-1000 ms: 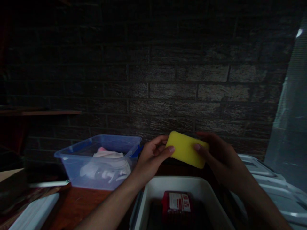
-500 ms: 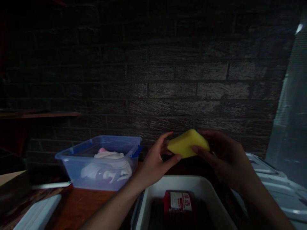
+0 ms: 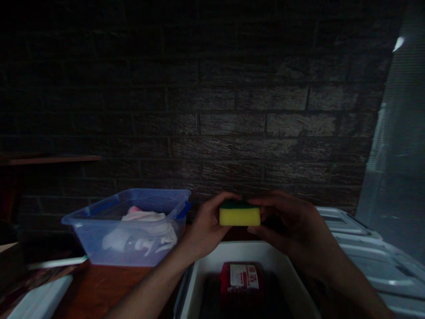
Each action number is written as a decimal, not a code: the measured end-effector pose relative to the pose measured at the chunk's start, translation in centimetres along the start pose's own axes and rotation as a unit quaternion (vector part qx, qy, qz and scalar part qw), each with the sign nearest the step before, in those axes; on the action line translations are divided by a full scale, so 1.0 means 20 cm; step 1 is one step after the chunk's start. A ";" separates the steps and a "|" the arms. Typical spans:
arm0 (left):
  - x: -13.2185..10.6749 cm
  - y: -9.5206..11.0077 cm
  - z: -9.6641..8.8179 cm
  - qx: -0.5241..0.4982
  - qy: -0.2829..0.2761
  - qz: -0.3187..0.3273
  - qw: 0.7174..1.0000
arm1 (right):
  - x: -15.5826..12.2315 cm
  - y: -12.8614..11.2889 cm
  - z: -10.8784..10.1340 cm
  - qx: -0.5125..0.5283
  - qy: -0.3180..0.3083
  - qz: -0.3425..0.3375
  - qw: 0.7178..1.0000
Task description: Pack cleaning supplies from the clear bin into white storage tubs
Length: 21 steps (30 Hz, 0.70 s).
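A yellow sponge [image 3: 239, 216] with a dark green scouring layer on top is held level between both hands, above the back rim of a white bin [image 3: 206, 283]. My left hand [image 3: 209, 223] pinches its left end with thumb below and fingers above. My right hand [image 3: 292, 226] grips its right end, fingers curled over the top. Inside the white bin lies a dark red packet [image 3: 244, 277] with a white label.
A clear blue-tinted tub [image 3: 99, 221] holding white and pink cloths stands at the left on a reddish wooden table [image 3: 102, 288]. White lids [image 3: 365, 248] are stacked at the right. A dark brick wall [image 3: 232, 124] rises close behind. A pale flat object [image 3: 40, 301] lies at the lower left.
The sponge has been turned from showing its broad yellow face to lying flat, edge toward me, green side up, and it sits a little lower. Both hands stayed on it.
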<state>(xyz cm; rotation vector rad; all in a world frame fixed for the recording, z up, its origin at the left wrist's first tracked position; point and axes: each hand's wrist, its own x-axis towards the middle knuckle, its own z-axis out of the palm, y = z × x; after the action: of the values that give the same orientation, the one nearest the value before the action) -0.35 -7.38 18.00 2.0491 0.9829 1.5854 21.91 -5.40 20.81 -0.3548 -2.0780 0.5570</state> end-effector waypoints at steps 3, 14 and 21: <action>0.00 0.01 0.00 -0.023 -0.019 -0.008 1.000 | 0.00 -0.02 0.01 0.014 -0.003 -0.009 1.000; -0.01 -0.03 0.02 -0.128 -0.051 -0.081 0.987 | 0.02 -0.03 0.03 -0.043 -0.006 -0.049 0.998; -0.02 0.01 0.05 -0.263 -0.060 -0.167 0.948 | 0.02 0.03 0.01 -0.061 0.084 0.057 0.993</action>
<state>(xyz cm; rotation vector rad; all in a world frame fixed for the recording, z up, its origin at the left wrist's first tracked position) 0.70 -7.65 17.65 1.5032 0.7152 1.3420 21.53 -4.82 20.58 -0.5755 -1.9426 0.4516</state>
